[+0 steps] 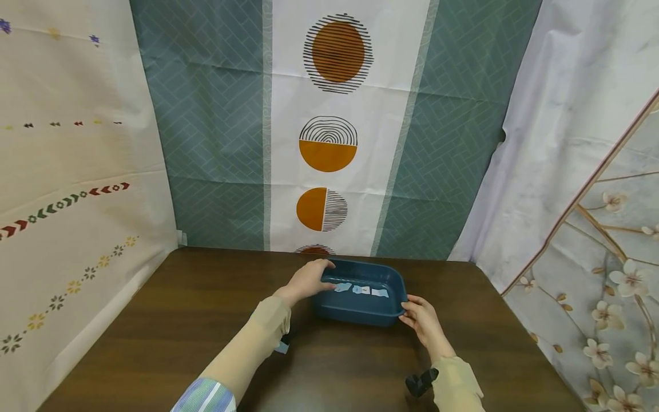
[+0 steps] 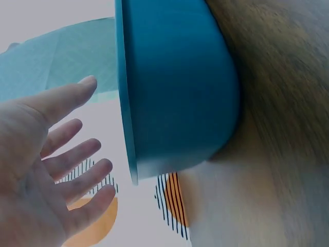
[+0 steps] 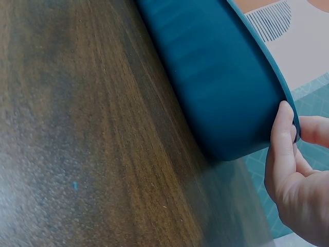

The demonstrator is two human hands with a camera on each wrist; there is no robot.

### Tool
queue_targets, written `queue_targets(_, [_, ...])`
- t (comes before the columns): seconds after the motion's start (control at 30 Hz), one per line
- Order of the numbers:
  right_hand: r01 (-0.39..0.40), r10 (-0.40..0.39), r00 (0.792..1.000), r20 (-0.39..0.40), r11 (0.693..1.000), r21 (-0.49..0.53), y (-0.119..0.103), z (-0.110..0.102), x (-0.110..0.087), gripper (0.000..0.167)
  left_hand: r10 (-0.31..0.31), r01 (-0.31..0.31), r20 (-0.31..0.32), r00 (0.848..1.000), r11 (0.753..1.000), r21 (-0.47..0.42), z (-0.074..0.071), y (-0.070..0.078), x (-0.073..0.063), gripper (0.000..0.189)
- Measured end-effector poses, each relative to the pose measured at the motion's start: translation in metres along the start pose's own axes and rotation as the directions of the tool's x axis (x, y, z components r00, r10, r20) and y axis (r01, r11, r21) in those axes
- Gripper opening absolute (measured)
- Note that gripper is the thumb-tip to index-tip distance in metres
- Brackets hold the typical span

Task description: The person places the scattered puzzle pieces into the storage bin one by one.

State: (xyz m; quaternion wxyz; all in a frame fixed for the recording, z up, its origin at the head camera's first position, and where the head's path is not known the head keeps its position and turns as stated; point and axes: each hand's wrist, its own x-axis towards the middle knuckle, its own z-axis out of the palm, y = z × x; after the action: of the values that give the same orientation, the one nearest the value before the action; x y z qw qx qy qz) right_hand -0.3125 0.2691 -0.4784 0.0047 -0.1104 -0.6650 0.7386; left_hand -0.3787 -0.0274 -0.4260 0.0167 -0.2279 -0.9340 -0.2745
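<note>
A dark blue plastic basin with a rolled rim stands on the table. Inside it, on the bottom, lie small pale blue and white pieces, perhaps paper scraps. My left hand is at the basin's left end, thumb and fingers spread apart and nothing between them; in the left wrist view the left hand is beside the rim. My right hand pinches the rim at the near right corner. The right wrist view shows the thumb and fingers of the right hand on either side of that rim.
The dark brown wooden table reaches back to a hanging green and white cloth with orange circles. A cream curtain borders the left side, a flowered white curtain the right. A black device sits at my right wrist.
</note>
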Motion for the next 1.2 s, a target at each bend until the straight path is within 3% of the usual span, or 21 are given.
queue_targets(0.67, [0.002,-0.002,1.000,0.004,1.000,0.003,-0.001,0.001,-0.001,0.047,-0.070,0.065,-0.060,0.996,0.995,-0.077,-0.028,-0.038,-0.042,0.053])
queue_targets(0.9, [0.001,-0.002,1.000,0.005,1.000,0.008,0.000,0.001,-0.001,0.046,-0.076,0.077,0.013,0.997,0.990,-0.115,-0.035,-0.060,-0.058,0.054])
queue_targets(1.2, [-0.009,0.009,1.000,0.009,1.000,0.008,-0.002,0.001,-0.002,0.046,-0.090,0.096,0.073,0.993,0.992,-0.085,-0.036,-0.077,-0.075,0.053])
